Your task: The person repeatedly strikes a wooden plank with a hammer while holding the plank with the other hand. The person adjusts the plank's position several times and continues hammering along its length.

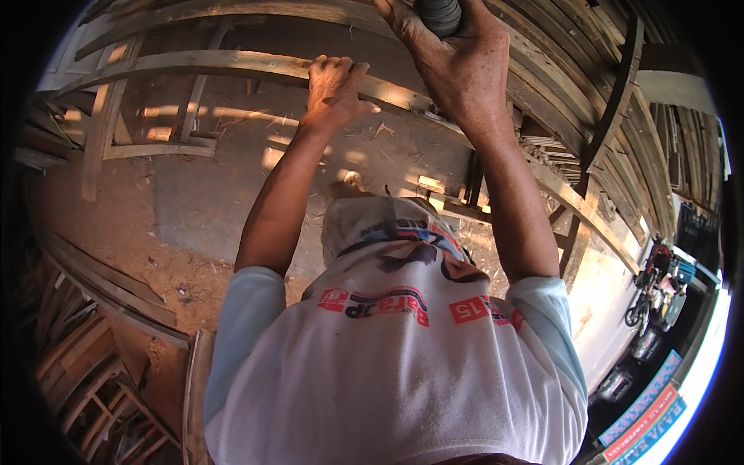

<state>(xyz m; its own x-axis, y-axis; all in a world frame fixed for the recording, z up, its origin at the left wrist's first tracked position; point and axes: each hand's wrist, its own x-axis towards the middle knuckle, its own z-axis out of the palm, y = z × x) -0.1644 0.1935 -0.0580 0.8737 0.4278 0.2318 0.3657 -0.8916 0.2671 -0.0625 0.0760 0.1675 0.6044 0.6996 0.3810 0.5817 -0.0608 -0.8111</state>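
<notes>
My left hand (335,87) lies over a long wooden beam (240,62) with its fingers curled across the far edge. Its thumb sticks out to the right, off the wood. Farther up and to the right, my right hand (471,74) is wrapped round a dark grey, ribbed, cylindrical thing (440,15). Most of that thing is cut off by the top of the picture, so I cannot tell its kind. The beam passes on to the right behind my right wrist.
Long boards (542,70) are stacked at the upper right, crossed by an upright post (618,93). Curved wooden pieces (108,287) and frames lie at the lower left. Offcuts (431,184) and shavings are scattered on the dirt floor. A motorcycle (655,287) stands far right.
</notes>
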